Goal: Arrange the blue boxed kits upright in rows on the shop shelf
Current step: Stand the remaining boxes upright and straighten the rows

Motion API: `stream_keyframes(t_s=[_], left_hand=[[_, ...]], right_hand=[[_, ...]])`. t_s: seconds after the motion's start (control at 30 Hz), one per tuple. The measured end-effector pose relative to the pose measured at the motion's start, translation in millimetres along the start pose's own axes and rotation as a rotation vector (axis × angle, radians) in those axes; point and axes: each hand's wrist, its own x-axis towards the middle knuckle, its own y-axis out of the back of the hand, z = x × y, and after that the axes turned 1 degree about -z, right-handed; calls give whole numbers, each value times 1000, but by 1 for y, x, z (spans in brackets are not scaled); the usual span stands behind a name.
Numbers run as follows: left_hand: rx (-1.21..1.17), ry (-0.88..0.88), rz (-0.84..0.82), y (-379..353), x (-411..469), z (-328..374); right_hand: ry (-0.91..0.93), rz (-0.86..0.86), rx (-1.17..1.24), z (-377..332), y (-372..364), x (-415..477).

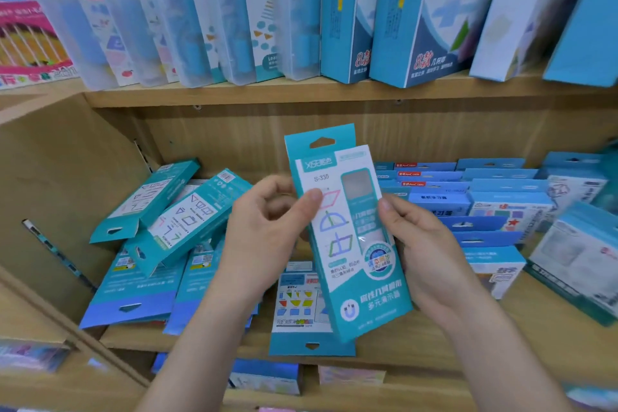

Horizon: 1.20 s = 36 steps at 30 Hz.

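Wooden shelf (pixel 434 331) boards are carrying a jumble of teal boxes (pixel 174 221) lying flat at the left. The person is holding 1 blue box (pixel 347 237) nearly upright in front of the shelf, the left hand (pixel 267 227) pinching its left edge and the right hand (pixel 424 251) gripping its right edge. Standing it squarely on its base, label outward, looks like the way to start a tidy row.

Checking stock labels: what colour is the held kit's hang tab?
Teal, on the held kit; head view shows it best.
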Motion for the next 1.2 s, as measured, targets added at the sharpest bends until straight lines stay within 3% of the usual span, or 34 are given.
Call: stream_keyframes(t_s=[0.07,0.2,0.33,0.73,0.83,1.0,1.2], left_hand=[[-35,-23,14,-9,-7,-4],[-45,-128,-18,-39,-20,-7],[-8,-240,-136,-79,-35,-6],[159,-291,-458,-221,-70,-12],[342,-345,-552,-261,-66,-13],[351,-415,-528,-316,-44,-3],[422,-372,-555,-369,-18,8]], right_hand=[[83,76,-153,0,5,-10],[321,267,-691,-7,26,-36],[348,356,-987,-27,46,-71],[328,659,-1252,-71,148,-130],[322,731,-1226,-94,195,-144],[305,832,-1304,-131,271,-140],[207,784,-1479,-149,325,-101]])
